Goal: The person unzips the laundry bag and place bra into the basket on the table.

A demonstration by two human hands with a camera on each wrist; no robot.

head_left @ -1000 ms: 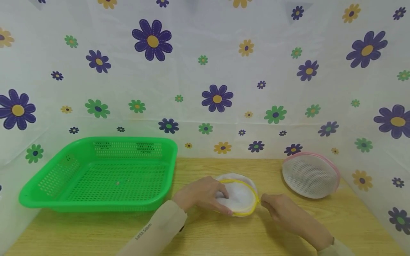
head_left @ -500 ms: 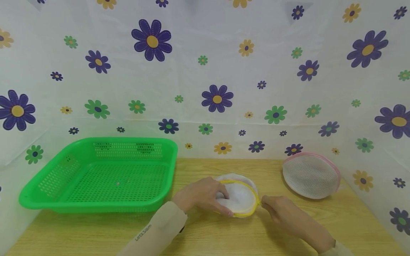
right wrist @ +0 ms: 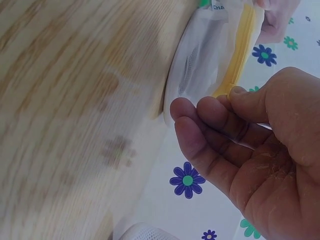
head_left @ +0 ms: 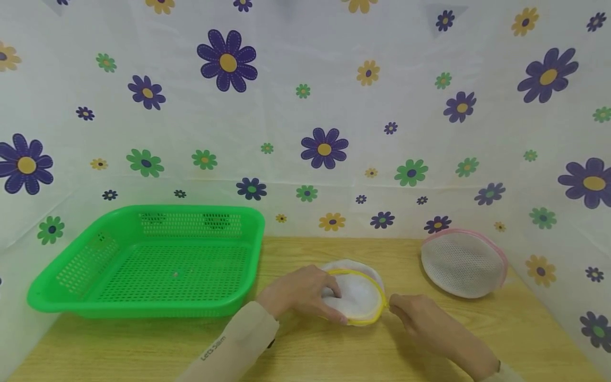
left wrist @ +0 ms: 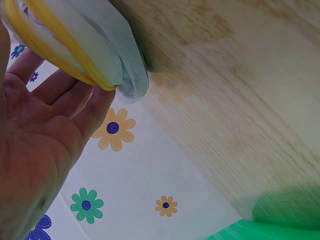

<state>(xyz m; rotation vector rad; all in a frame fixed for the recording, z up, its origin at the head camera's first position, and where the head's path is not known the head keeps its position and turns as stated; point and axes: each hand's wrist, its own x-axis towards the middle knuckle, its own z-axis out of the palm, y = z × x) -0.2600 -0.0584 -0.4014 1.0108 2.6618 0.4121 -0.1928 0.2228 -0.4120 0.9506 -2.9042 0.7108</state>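
A white mesh laundry bag (head_left: 360, 300) with a yellow zipper rim lies on the table in front of me. My left hand (head_left: 307, 289) grips its left side, thumb on the near edge and fingers over the top. In the left wrist view, fingers lie against the bag's yellow rim (left wrist: 75, 70). At the bag's right edge, my right hand (head_left: 425, 321) pinches the small zipper pull between thumb and forefinger. The right wrist view shows these fingertips (right wrist: 215, 110) at the end of the yellow zipper (right wrist: 240, 45); the pull itself is mostly hidden.
A green perforated plastic basket (head_left: 143, 307) stands on the left of the wooden table (head_left: 305, 355). Toward the back right sits another white mesh bag (head_left: 463, 268) with pink trim. A flower-patterned sheet (head_left: 286, 106) hangs behind and at the sides.
My right hand has shifted very slightly toward me along the bag's right edge, still pinching the zipper pull. The left hand keeps its hold on the bag.
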